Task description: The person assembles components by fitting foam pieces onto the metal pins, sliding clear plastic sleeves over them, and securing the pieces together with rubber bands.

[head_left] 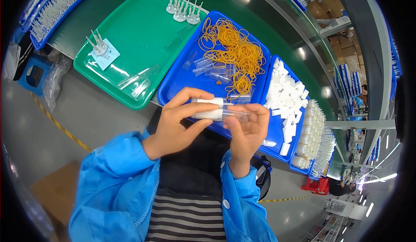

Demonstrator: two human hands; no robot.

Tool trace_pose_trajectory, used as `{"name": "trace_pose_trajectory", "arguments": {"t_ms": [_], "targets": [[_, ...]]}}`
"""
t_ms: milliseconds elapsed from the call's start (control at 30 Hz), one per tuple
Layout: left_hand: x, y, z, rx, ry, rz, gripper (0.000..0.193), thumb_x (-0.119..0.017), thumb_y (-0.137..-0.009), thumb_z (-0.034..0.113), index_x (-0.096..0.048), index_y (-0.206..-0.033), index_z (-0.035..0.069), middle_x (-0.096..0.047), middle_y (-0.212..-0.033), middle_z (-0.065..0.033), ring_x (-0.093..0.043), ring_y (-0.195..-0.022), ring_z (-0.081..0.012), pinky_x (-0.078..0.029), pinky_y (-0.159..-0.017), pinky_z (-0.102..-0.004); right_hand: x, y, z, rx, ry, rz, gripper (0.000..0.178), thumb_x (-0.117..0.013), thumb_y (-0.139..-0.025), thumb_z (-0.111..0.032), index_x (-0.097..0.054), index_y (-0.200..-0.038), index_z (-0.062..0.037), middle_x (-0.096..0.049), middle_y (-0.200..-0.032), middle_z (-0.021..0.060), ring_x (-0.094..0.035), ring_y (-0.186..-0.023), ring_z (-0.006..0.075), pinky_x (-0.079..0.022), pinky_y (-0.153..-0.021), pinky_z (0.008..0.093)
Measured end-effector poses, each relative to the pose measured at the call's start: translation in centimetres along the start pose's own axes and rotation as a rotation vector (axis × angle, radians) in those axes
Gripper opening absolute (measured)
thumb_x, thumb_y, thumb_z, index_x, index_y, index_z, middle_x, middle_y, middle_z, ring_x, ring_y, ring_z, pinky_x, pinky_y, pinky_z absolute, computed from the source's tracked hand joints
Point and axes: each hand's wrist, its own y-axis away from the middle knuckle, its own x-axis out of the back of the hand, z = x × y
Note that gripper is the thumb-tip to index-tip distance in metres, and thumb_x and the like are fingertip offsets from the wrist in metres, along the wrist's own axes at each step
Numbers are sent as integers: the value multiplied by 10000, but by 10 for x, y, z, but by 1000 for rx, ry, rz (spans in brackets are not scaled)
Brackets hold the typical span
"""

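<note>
Between my two hands are two clear plastic tubes side by side, each with a white cylindrical piece inside; the nearer tube (209,114) lies just below the farther tube (209,102). My left hand (177,118) is closed on their left ends, fingers over the white parts and thumb underneath. At the other end, my right hand (248,129) pinches the clear parts between thumb and fingers. Thin pale stems show inside the clear ends. The hands are over the near edge of a blue tray (173,83) holding loose clear tubes (214,70) and orange rubber bands (236,42).
To the left, a green tray (130,38) holds clear tubes (139,77), a pale blue card (106,57) and white-stemmed pieces (186,12). A blue tray of white foam-like blocks (284,90) stands right, beside rows of white pieces (314,129). A blue stool (34,75) stands at left.
</note>
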Motion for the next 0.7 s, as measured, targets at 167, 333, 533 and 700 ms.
{"name": "trace_pose_trajectory", "arguments": {"t_ms": [167, 333, 533, 700], "targets": [[-7, 3, -4, -5, 42, 14, 392, -722, -738, -80, -667, -1121, -16, -641, -1172, -182, -636, -1112, -340, -523, -929, -384, 1, -9, 19, 127, 128, 150, 447, -668, -856, 67, -459, -1249, 36, -516, -1182, 143, -606, -921, 145, -521, -775, 251], [-14, 5, -13, -173, -110, 101, 370, -755, -720, -71, -662, -1077, -48, -665, -1156, -204, -628, -1142, -364, -511, -952, -402, -11, -7, 14, 223, 482, 77, 875, -876, -685, -146, -389, -1390, 31, -371, -1244, 127, -500, -1081, 209, -481, -886, 336], [-18, 5, -14, -321, -247, 135, 474, -782, -705, -67, -626, -1152, -59, -671, -1143, -207, -644, -1111, -373, -538, -912, -406, -26, 0, 8, 254, 801, 132, 1027, -893, -580, -236, -357, -1421, 10, -394, -1250, 177, -450, -1137, 304, -414, -947, 393], [-19, 8, -14, -345, -244, 135, 554, -785, -721, -58, -567, -1229, -90, -664, -1152, -223, -644, -1106, -381, -539, -910, -410, -34, 7, 9, 340, 858, 218, 924, -846, -595, -196, -421, -1392, -3, -436, -1207, 168, -460, -1117, 292, -406, -929, 378]]}}
